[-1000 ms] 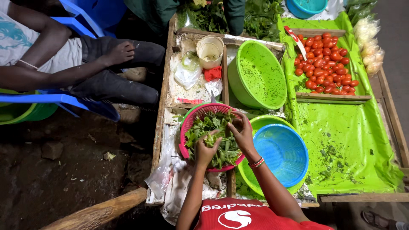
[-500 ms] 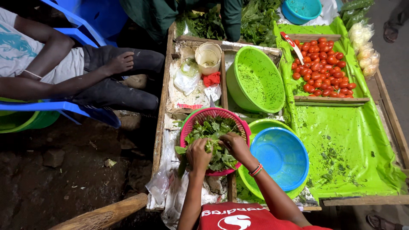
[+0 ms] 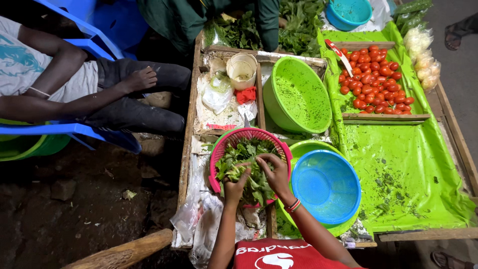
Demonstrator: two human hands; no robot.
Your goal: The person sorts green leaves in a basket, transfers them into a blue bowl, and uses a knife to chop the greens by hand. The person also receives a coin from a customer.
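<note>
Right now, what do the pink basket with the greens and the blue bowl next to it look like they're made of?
The pink basket looks like moulded plastic, matte, its wall slotted like a sieve. The blue bowl also looks plastic: smooth uniform colour, soft sheen, tiny perforations apparently dotting the inside.

Red top, white round emblem; beaded bracelet (image 3: pixel 293 205), seemingly red-white, right wrist.

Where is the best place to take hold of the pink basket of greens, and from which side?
Probably the pink basket is best gripped at its bare far rim, from above and the far side. The near rim is covered by leafy greens, the left hand and the right hand; the blue bowl crowds its right.
</note>
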